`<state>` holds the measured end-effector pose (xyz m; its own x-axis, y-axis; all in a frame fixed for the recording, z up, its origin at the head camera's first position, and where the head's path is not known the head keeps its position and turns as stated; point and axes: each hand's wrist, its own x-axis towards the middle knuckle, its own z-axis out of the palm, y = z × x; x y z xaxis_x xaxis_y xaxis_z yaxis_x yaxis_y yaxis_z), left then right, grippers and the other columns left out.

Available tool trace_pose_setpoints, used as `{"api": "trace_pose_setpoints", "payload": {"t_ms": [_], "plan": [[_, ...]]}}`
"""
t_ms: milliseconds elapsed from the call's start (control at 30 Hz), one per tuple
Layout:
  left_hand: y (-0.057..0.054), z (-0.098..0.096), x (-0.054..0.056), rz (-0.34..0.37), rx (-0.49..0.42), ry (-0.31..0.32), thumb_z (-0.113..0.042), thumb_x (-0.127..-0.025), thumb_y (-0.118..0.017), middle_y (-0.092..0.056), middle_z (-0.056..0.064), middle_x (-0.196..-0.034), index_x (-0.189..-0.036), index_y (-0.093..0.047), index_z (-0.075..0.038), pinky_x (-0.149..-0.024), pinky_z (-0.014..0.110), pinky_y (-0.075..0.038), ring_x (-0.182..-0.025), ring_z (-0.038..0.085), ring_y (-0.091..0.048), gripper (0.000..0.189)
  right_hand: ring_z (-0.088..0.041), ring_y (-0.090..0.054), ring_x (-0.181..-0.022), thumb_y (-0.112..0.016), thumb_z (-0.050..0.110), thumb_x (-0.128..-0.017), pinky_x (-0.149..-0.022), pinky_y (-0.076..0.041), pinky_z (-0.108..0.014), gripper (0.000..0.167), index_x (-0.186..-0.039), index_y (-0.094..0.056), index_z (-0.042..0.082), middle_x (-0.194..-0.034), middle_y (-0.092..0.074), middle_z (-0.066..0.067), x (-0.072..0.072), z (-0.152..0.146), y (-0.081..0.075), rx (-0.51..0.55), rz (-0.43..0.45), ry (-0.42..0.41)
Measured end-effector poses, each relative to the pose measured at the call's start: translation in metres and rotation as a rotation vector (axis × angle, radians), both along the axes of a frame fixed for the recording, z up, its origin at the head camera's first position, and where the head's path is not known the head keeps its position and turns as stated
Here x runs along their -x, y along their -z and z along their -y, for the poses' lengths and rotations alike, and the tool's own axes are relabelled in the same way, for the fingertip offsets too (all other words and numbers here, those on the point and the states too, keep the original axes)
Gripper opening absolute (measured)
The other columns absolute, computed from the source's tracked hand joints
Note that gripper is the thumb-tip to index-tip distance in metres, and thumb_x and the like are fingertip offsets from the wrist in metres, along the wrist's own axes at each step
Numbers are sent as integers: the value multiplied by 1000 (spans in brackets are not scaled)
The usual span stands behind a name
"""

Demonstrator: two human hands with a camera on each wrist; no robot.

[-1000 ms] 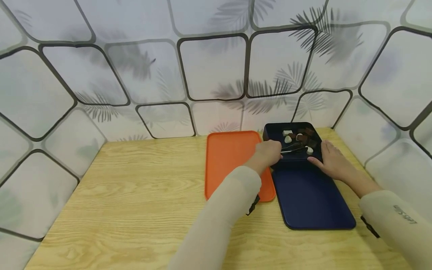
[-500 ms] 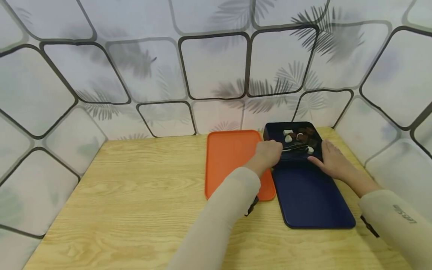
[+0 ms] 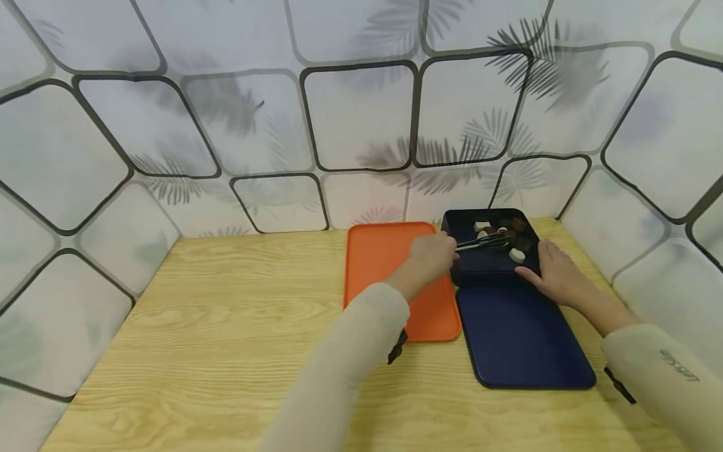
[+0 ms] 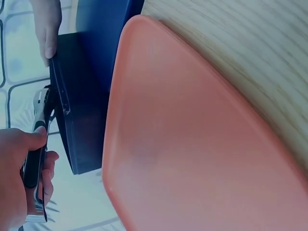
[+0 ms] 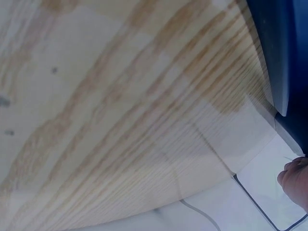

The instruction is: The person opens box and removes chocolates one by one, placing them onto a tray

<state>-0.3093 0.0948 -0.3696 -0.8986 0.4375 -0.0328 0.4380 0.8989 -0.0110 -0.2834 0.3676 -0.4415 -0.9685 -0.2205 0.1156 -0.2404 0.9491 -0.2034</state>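
Note:
My left hand (image 3: 427, 256) grips a pair of metal tongs (image 4: 32, 167) with black handle covers. Their far ends (image 3: 503, 238) reach over a dark navy box (image 3: 491, 276) among brown and white pieces; whether they pinch one is too small to tell. A round white piece (image 3: 516, 255) lies near the box's front right, in front of the tongs. Brown pieces (image 3: 516, 225) crowd the back right. My right hand (image 3: 559, 271) rests against the box's right side, fingers extended along the wall and thumb at the front corner. The right wrist view catches part of that hand (image 5: 296, 183).
An orange tray (image 3: 435, 317) lies left of the box, under my left forearm. A flat navy lid or tray (image 3: 525, 342) lies in front of the box. All stand on a wood-grain table (image 3: 237, 326), with patterned fabric walls (image 3: 361, 119) behind and at both sides.
My left hand has drawn slightly left and toward me. The tongs' ends have shifted up and back, away from the white piece at the front. The right hand has stayed in place.

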Motion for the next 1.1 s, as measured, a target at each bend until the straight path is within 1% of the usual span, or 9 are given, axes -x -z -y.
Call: {"api": "trace_pose_setpoints", "payload": {"t_ms": [167, 333, 400, 500, 600, 767, 867, 967, 1100], "plan": [[-4, 19, -2, -44, -40, 33, -40, -96, -53, -65, -10, -102, -107, -69, -28, -59, 28, -51, -90, 6, -62, 23, -59, -13, -132, -40, 54, -97, -105, -16, -64, 95, -137, -8, -26, -141, -11, -48, -1, 2, 0, -5, 29, 12], [-7, 38, -6, -108, -72, 64, -43, -95, -54, -64, -8, -101, -114, -67, -28, -61, 31, -52, -93, 8, -63, 28, -59, -15, -131, -41, 53, -97, -104, -17, -65, 94, -137, -10, -26, -140, -12, -49, -4, 2, -3, -5, 14, 9], [-8, 47, -8, -111, -99, 71, -44, -94, -54, -63, -8, -98, -114, -67, -27, -57, 29, -49, -89, 8, -63, 29, -59, -15, -131, -41, 53, -97, -104, -17, -65, 94, -137, -10, -26, -140, -12, -49, -5, 2, -4, -8, 14, 9], [-9, 60, -10, -89, -133, 65, -45, -94, -52, -61, -8, -98, -118, -65, -28, -53, 25, -45, -85, 8, -61, 32, -59, -14, -131, -40, 54, -97, -103, -17, -65, 94, -137, -9, -26, -140, -12, -49, -4, 2, -4, -11, 20, 9], [-9, 76, -11, -78, -166, 60, -45, -95, -52, -61, -6, -95, -117, -65, -27, -53, 25, -44, -82, 10, -60, 32, -59, -15, -131, -41, 54, -97, -104, -17, -65, 94, -137, -11, -25, -140, -13, -49, -3, 2, -2, 3, 10, 8], [-3, 103, -9, -79, -209, 65, -41, -95, -53, -59, -3, -88, -113, -67, -23, -51, 26, -41, -74, 12, -56, 30, -59, -17, -130, -43, 53, -96, -103, -18, -65, 93, -137, -12, -25, -139, -15, -49, -2, 2, -1, 19, -10, 3], [1, 117, -8, -82, -220, 52, -41, -95, -53, -58, -3, -86, -112, -67, -23, -49, 26, -39, -69, 12, -53, 29, -60, -16, -129, -42, 52, -97, -103, -18, -65, 93, -137, -10, -25, -139, -14, -49, -2, 2, -1, 16, 8, 0], [6, 130, -6, -102, -206, 29, -43, -94, -53, -58, -2, -85, -112, -68, -24, -48, 26, -40, -68, 12, -54, 30, -61, -18, -128, -42, 51, -97, -103, -18, -65, 92, -138, -8, -25, -138, -14, -50, -2, 2, -1, 18, 22, -1], [12, 145, -2, -113, -189, 5, -42, -94, -54, -62, -1, -89, -111, -69, -22, -50, 27, -43, -71, 13, -59, 30, -62, -19, -126, -43, 50, -97, -103, -18, -65, 92, -138, -7, -24, -138, -16, -49, -1, 3, -1, 27, 33, 1]]}}
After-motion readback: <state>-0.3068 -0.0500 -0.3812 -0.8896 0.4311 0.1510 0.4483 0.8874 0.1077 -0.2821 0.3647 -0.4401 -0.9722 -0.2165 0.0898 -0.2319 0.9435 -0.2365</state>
